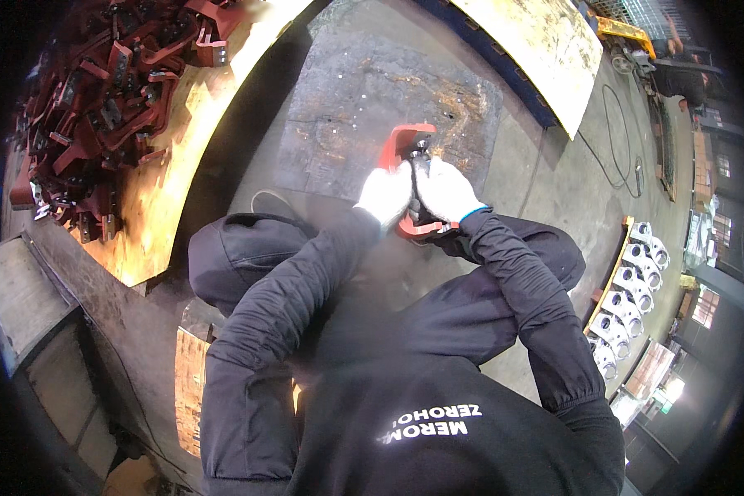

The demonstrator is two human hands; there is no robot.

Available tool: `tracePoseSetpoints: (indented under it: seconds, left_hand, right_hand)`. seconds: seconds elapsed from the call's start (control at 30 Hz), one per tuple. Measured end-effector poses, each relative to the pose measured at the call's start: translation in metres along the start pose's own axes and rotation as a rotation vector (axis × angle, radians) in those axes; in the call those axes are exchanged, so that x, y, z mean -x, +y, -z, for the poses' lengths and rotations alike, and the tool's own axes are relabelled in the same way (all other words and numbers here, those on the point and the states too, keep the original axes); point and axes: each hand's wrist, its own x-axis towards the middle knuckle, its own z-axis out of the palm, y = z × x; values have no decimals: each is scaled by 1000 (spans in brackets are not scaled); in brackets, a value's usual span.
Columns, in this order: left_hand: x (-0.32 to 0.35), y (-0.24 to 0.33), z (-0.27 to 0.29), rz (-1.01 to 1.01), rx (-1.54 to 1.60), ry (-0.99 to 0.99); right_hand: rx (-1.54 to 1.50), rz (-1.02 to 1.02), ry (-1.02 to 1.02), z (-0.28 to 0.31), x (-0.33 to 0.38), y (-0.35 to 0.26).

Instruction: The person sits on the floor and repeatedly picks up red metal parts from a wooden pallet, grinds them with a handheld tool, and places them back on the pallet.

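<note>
White block capitals [442,411] in two lines stand upside down on the chest of the person's black fabric top [504,450], near in the scene. Their left ends are hard to make out.

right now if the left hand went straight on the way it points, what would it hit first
The red bracket, which the left hand appears to be touching; past that, probably the dark board, though depth is unclear from this view.
</note>
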Motion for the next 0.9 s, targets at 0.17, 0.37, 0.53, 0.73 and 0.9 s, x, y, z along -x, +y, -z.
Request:
tracePoseSetpoints:
  seconds: [0.17,0.37,0.53,0.73,0.9]
  left_hand:
    - [0,-6,-8,-77,-103,76]
    - [-3,-18,-4,0,95,-73]
    - [-7,-18,3,48,-54,-3]
    - [-4,-18,-5,64,226,7]
    - [8,10,7,151,301,-84]
  right_hand:
    - [-205,63,-119,-5,-7,0]
    - [-43,310,11,36,-2,-24]
    - [-250,139,22,59,12,-11]
    - [-327,-108,184,-12,9,10]
    - [-455,-75,-65,4,-8,1]
